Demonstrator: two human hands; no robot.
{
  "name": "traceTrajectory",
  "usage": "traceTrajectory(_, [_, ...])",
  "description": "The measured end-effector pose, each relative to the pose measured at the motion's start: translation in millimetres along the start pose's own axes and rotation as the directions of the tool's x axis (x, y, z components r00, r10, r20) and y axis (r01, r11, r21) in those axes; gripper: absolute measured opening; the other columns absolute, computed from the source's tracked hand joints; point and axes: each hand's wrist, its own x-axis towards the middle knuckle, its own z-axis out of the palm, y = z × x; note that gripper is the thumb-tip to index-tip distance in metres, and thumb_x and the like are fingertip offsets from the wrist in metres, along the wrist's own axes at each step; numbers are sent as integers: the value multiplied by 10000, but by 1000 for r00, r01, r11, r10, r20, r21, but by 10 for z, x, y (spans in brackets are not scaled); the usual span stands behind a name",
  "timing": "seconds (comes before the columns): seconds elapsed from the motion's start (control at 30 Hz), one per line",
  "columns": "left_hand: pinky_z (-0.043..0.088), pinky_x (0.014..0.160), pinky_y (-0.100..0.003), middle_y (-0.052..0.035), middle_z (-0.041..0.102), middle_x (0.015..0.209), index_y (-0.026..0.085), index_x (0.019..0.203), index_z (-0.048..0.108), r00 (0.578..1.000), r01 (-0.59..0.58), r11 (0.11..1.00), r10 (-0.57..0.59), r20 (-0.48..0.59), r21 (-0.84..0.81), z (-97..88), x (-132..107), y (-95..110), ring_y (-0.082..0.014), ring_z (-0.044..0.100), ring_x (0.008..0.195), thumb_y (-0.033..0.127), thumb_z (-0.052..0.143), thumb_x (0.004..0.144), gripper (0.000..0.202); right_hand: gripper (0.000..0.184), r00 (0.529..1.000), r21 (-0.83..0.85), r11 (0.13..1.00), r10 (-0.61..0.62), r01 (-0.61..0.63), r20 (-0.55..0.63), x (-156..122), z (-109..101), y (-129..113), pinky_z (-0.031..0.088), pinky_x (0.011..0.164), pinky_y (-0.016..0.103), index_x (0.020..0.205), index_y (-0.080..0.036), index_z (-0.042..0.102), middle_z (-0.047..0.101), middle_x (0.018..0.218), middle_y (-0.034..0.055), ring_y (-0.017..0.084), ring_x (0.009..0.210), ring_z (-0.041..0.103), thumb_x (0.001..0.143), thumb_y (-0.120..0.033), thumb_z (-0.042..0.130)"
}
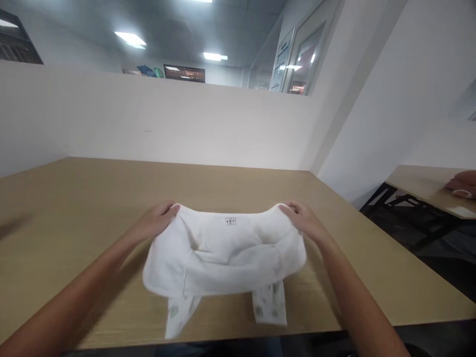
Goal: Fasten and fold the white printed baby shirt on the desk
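A small white baby top (230, 272) hangs between my two hands above the table. My left hand (163, 215) pinches its upper left edge between thumb and fingers. At the upper right edge, my right hand (297, 217) grips the cloth the same way. A small dark printed label (230, 221) shows near the middle of the top edge, and the fabric sags in folds below it. Two sleeves with a faint grey-green print, a left sleeve (180, 315) and a right sleeve (269, 305), dangle toward the table's near edge. The cloth is slightly blurred.
The wooden table (111, 198) runs back to a low white partition (193, 119). A white wall (372, 119) rises on the right. Beyond it stands another table (424, 186) with a reddish-brown item (463, 183) on it. A dark blurred patch lies at the far left.
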Motion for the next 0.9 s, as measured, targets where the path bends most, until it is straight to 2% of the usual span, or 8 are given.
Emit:
traceTrajectory(0.07, [409, 709, -268, -42, 632, 878, 170, 817, 499, 997, 19, 998, -23, 75, 57, 271, 313, -180, -199, 602, 836, 564, 308, 961, 461, 429, 971, 0, 999, 40, -42, 237, 340, 176, 316, 397, 572, 206, 909, -102, 636, 626, 855, 63, 152, 715, 553, 860, -527, 605])
traceTrajectory(0.1, [410, 731, -277, -58, 638, 887, 168, 817, 487, 996, 22, 995, -29, 80, 95, 392, 430, -265, -208, 608, 855, 526, 281, 971, 441, 389, 959, -57, 996, 75, -62, 273, 468, 257, 466, 399, 573, 212, 941, -109, 635, 628, 857, 56, 156, 713, 559, 869, -486, 574])
traceTrajectory(0.2, [405, 733, -313, -100, 651, 885, 157, 950, 508, 998, 11, 956, -30, 60, 294, 663, 663, -426, -246, 630, 853, 441, 198, 1006, 424, 274, 988, -188, 981, 79, -53, 132, 737, 452, 810, 365, 607, 223, 883, -124, 589, 600, 814, 39, 148, 704, 522, 909, -382, 500])
traceTrajectory(0.3, [431, 765, -352, -151, 679, 952, 141, 1138, 554, 999, 45, 870, -44, -14, 491, 808, 826, -435, -302, 657, 909, 446, 161, 1029, 509, 186, 999, -321, 947, 11, -24, -41, 940, 569, 983, 338, 707, 241, 911, -137, 589, 625, 896, 43, 156, 805, 517, 940, -306, 517])
traceTrajectory(0.5, [466, 894, -397, -189, 691, 1104, 165, 1132, 719, 993, 118, 837, -115, -39, 535, 912, 1256, -436, -338, 648, 1061, 553, 296, 996, 589, 217, 979, -504, 859, -15, -92, -205, 1271, 625, 1096, 257, 698, 274, 893, -152, 645, 656, 942, 80, 196, 867, 519, 959, -358, 629])
traceTrajectory(0.7, [434, 821, -383, -126, 718, 1041, 230, 990, 756, 986, 167, 901, -155, -61, 402, 945, 1440, -584, -335, 648, 1019, 711, 346, 925, 636, 295, 972, -516, 851, -25, -103, -236, 1378, 607, 1153, 254, 647, 254, 800, -162, 643, 638, 828, 36, 157, 750, 511, 927, -428, 659])
traceTrajectory(0.8, [373, 702, -328, -80, 709, 883, 220, 774, 689, 982, 189, 930, -173, -78, 316, 913, 1387, -580, -279, 644, 872, 815, 362, 865, 684, 414, 987, -391, 916, 27, -87, -157, 1411, 473, 1176, 268, 607, 239, 704, -146, 580, 558, 715, 17, 131, 674, 466, 874, -514, 664])
traceTrajectory(0.9, [295, 622, -291, -51, 648, 745, 187, 656, 580, 985, 168, 959, -170, -11, 227, 830, 1385, -599, -223, 598, 744, 851, 444, 798, 692, 566, 994, -304, 950, 98, -78, 51, 1436, 232, 1173, 219, 542, 235, 603, -150, 411, 390, 609, -11, 99, 583, 340, 797, -612, 674])
